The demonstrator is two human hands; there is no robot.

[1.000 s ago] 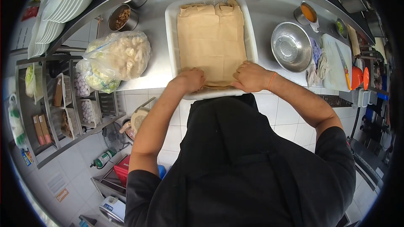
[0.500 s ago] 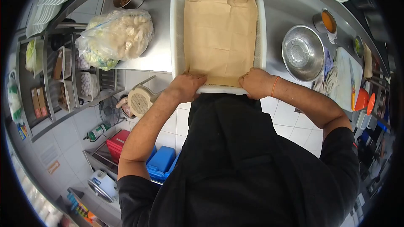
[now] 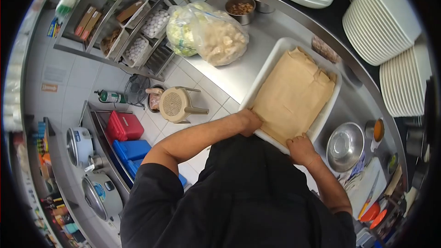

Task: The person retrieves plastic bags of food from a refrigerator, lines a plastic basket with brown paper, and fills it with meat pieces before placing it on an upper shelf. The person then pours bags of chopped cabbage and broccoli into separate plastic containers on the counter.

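View turned | tray (image 3: 265,74): left grip (image 3: 249,122), right grip (image 3: 302,149) at near rim | curled, hold unclear

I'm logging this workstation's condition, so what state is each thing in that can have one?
Brown paper, creased, crumpled at its far end
White tray, lined with the paper
Left hand, at the tray's near end
Right hand, likewise
Bag of pale pieces, bulging
Metal bowl, open side up
Knife, lying on cutting board
Plates, stacked
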